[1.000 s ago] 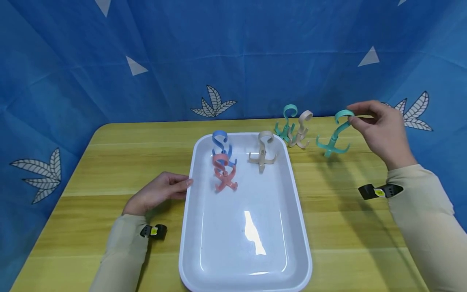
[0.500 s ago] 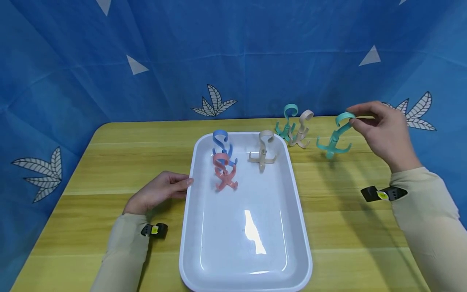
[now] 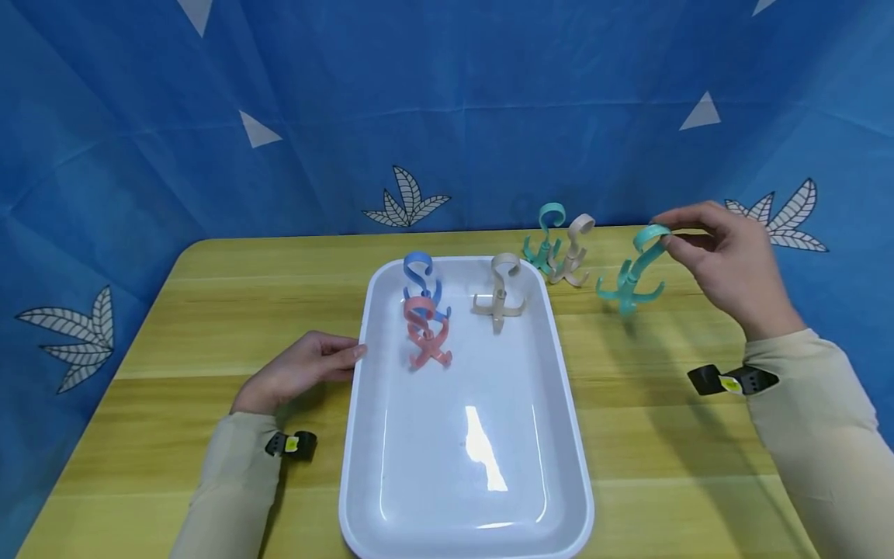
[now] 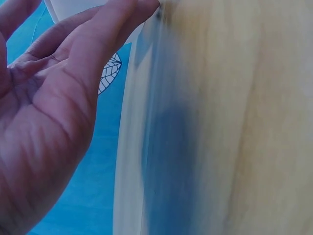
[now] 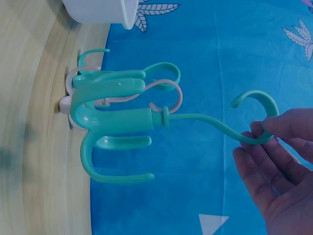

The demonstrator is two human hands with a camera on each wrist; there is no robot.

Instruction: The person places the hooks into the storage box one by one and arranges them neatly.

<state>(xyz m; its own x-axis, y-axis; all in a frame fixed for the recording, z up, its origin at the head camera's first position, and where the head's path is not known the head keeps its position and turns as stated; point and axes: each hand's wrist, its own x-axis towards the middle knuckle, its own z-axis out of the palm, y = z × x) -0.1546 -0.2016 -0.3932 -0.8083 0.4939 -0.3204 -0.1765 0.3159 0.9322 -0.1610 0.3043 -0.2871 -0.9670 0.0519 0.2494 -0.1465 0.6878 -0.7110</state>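
My right hand (image 3: 729, 264) pinches the curled top of a green multi-prong hook (image 3: 631, 279) between thumb and fingers. The hook hangs upright, its prongs low over the table's right side. Its stem and prongs show large in the right wrist view, where the hand (image 5: 283, 171) holds the curl. At the left long side of a white tray (image 3: 352, 435), my left hand (image 3: 300, 369) grips the rim, thumb on top and the other fingers outside. Inside the tray's far half stand a blue hook (image 3: 417, 268), a pink hook (image 3: 427, 341) in front of it, and a beige hook (image 3: 499, 303).
Behind the tray's far right corner, another green hook (image 3: 542, 252) and a pale pink hook (image 3: 571, 260) stand close together on the wooden table (image 3: 244, 303). A blue patterned cloth (image 3: 461, 116) hangs along the table's back edge.
The green hook in my right hand has come down slightly and its top leans more to the right. The left hand and the hooks in the tray stay in place.
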